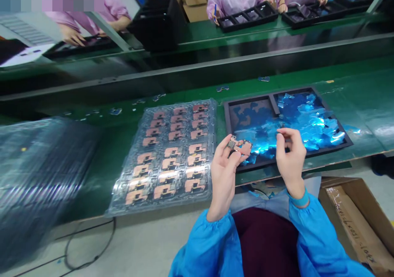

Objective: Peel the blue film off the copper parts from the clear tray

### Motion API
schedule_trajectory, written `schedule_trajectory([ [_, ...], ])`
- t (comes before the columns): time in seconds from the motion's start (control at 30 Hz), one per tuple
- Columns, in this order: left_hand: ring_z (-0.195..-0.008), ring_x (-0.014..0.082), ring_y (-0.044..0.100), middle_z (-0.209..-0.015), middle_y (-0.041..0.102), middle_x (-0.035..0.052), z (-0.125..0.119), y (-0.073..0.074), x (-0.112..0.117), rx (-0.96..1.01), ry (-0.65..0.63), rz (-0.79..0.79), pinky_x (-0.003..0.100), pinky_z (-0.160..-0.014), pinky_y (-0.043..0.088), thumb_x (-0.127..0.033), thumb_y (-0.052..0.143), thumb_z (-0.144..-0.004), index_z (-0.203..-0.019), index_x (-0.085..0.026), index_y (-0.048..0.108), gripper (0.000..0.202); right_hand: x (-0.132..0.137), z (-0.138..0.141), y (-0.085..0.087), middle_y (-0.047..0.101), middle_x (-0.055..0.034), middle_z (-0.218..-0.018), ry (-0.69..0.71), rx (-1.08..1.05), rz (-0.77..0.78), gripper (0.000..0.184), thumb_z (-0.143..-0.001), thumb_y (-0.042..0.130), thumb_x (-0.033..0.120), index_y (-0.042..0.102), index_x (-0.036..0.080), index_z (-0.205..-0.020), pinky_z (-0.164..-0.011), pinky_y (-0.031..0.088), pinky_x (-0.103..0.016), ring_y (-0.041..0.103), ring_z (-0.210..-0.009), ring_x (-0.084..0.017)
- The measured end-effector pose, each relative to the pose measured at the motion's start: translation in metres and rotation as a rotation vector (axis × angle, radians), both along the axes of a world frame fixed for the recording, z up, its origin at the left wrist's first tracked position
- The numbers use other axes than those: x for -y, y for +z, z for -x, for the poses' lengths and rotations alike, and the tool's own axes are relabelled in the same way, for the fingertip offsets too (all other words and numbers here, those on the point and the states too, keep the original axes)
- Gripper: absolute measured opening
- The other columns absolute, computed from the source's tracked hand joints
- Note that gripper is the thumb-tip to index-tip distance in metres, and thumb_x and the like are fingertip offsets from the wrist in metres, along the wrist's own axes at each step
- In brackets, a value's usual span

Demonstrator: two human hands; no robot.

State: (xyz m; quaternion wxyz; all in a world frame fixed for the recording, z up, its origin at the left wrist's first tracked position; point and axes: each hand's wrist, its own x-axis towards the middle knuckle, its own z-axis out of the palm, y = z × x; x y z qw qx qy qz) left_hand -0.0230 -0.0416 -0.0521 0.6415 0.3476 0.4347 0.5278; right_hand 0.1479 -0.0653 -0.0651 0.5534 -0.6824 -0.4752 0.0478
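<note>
My left hand (223,166) is closed on a small circuit board (245,147), gripped at its edges between thumb and fingers. The board has a copper-coloured face and a silvery square part. To its right, my right hand (291,152) is pinched, thumb against forefinger; whatever is between the fingertips is too small to make out. Beneath both hands lies a black divided tray (227,117) with many pieces of shiny blue film (317,121) heaped in it. On the left, a clear plastic tray (181,145) carries rows of similar copper-faced boards (170,163).
A tall stack of clear plastic trays (40,178) stands at the far left. Several loose boards (223,89) lie along the bench's back. Below right is an open cardboard box (369,203). Across a raised ledge (197,59), people in pink sleeves work at black trays (248,17).
</note>
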Motion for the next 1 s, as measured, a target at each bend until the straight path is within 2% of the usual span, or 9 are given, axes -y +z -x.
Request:
schedule_trajectory([
  [0.13, -0.115, 0.0273, 0.08, -0.123, 0.08, 0.0105, -0.001, 0.002, 0.002, -0.05, 0.063, 0.016, 0.027, -0.079, 0.067, -0.036, 0.089, -0.089, -0.13, -0.023, 0.07, 0.048, -0.014, 0.003, 0.002, 0.07, -0.0173, -0.14, 0.085, 0.201, 0.124, 0.028, -0.11, 0.052, 0.033, 0.071, 0.021, -0.126, -0.103, 0.06, -0.051, 0.068, -0.128, -0.032],
  [0.2, -0.115, 0.0279, 0.08, -0.119, 0.082, 0.0106, -0.002, 0.003, 0.004, -0.072, 0.108, 0.018, 0.027, -0.079, 0.068, -0.036, 0.09, -0.088, -0.129, -0.023, 0.07, 0.048, -0.009, 0.012, 0.005, 0.065, -0.0172, -0.151, 0.206, 0.108, 0.084, 0.035, -0.109, 0.056, 0.036, 0.067, 0.021, -0.138, -0.094, 0.065, -0.045, 0.068, -0.128, -0.03],
  [0.27, -0.113, 0.0285, 0.081, -0.118, 0.083, 0.0106, -0.003, 0.002, 0.006, -0.089, 0.128, 0.009, 0.03, -0.081, 0.068, -0.036, 0.09, -0.087, -0.13, -0.023, 0.07, 0.049, 0.0, 0.023, 0.006, 0.071, -0.0153, -0.143, 0.383, -0.058, 0.076, 0.041, -0.104, 0.065, 0.039, 0.066, 0.021, -0.142, -0.074, 0.066, -0.034, 0.075, -0.112, -0.025],
  [0.33, -0.107, 0.0282, 0.083, -0.115, 0.083, 0.0103, -0.005, 0.001, 0.009, -0.11, 0.137, -0.015, 0.032, -0.083, 0.069, -0.036, 0.091, -0.087, -0.128, -0.023, 0.072, 0.048, 0.006, 0.031, 0.006, 0.079, -0.0113, -0.126, 0.483, -0.221, 0.109, 0.038, -0.098, 0.074, 0.04, 0.072, 0.021, -0.131, -0.06, 0.063, -0.026, 0.077, -0.089, -0.019],
  [0.43, -0.097, 0.0263, 0.084, -0.111, 0.083, 0.0092, -0.005, -0.002, 0.012, -0.142, 0.161, -0.047, 0.036, -0.083, 0.07, -0.037, 0.092, -0.086, -0.122, -0.021, 0.075, 0.043, 0.008, 0.036, 0.003, 0.084, -0.0067, -0.109, 0.502, -0.443, 0.166, 0.027, -0.091, 0.084, 0.041, 0.08, 0.021, -0.109, -0.06, 0.065, -0.025, 0.075, -0.071, -0.014],
  [0.53, -0.093, 0.0261, 0.084, -0.107, 0.084, 0.0082, -0.005, -0.003, 0.015, -0.149, 0.174, -0.057, 0.036, -0.081, 0.072, -0.039, 0.093, -0.085, -0.119, -0.02, 0.077, 0.043, 0.006, 0.035, 0.002, 0.086, -0.0061, -0.103, 0.513, -0.596, 0.194, 0.026, -0.087, 0.088, 0.042, 0.083, 0.021, -0.101, -0.065, 0.068, -0.026, 0.08, -0.075, -0.018],
  [0.77, -0.087, 0.0268, 0.084, -0.1, 0.085, 0.0094, 0.011, 0.014, 0.022, -0.136, 0.134, -0.038, 0.032, -0.067, 0.07, -0.047, 0.092, -0.084, -0.118, -0.018, 0.078, 0.047, 0.008, 0.036, 0.0, 0.086, -0.0038, -0.086, 0.49, -0.497, 0.051, 0.024, -0.102, 0.073, 0.04, 0.087, 0.024, -0.092, -0.062, 0.07, -0.031, 0.079, -0.065, -0.019],
  [0.9, -0.087, 0.0272, 0.083, -0.091, 0.082, 0.0069, 0.047, 0.04, -0.003, -0.231, 0.18, -0.1, 0.034, -0.071, 0.067, -0.037, 0.092, -0.085, -0.12, -0.021, 0.076, 0.042, 0.014, 0.031, -0.004, 0.086, -0.0092, -0.114, 0.615, -0.423, -0.016, 0.033, -0.112, 0.056, 0.039, 0.083, 0.024, -0.123, -0.064, 0.07, -0.035, 0.083, -0.085, -0.023],
  [1.0, -0.09, 0.0269, 0.08, -0.092, 0.08, 0.0071, 0.081, 0.054, -0.058, -0.438, 0.193, -0.261, 0.034, -0.075, 0.064, -0.028, 0.091, -0.084, -0.112, -0.021, 0.075, 0.032, 0.016, 0.023, -0.006, 0.084, -0.0103, -0.122, 0.603, -0.394, -0.011, 0.037, -0.114, 0.049, 0.036, 0.079, 0.025, -0.132, -0.064, 0.068, -0.035, 0.082, -0.095, -0.024],
])
